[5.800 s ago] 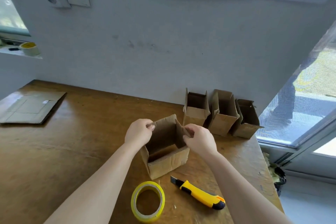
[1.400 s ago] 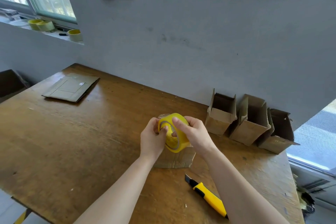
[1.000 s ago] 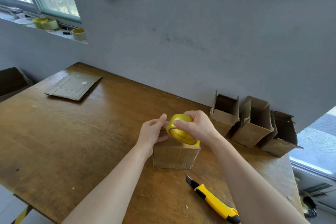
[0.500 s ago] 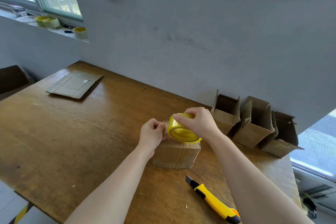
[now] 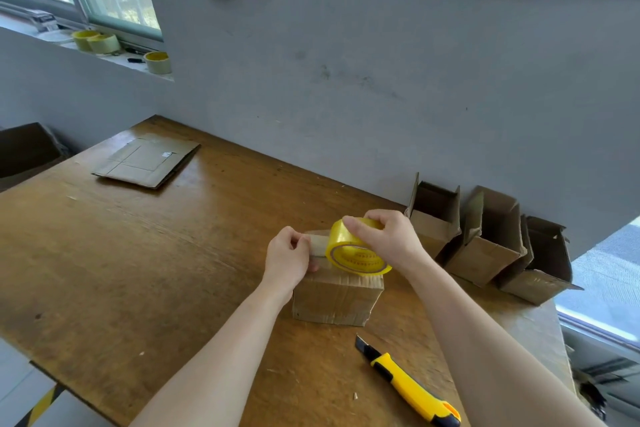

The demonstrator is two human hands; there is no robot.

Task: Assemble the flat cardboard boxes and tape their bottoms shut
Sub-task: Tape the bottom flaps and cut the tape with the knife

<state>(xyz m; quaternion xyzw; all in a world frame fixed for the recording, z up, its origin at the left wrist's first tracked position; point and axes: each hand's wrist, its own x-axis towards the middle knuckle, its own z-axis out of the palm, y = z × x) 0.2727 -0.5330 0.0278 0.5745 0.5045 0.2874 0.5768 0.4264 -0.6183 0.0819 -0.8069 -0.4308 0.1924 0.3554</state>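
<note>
A small cardboard box stands on the wooden table with its closed bottom flaps facing up. My right hand grips a yellow tape roll tilted just above the box's top. My left hand pinches the loose tape end at the box's left top edge, a short strip stretched between hand and roll. A stack of flat cardboard boxes lies at the table's far left.
Three assembled open boxes lean against the wall at the right. A yellow utility knife lies near the front edge, blade out. Spare tape rolls sit on the window sill. The table's right edge is close to the boxes.
The box was turned bottom-up and the tape roll picked up. Over the last second my hands drew apart slightly, my left pulling a short strip of tape off the roll.
</note>
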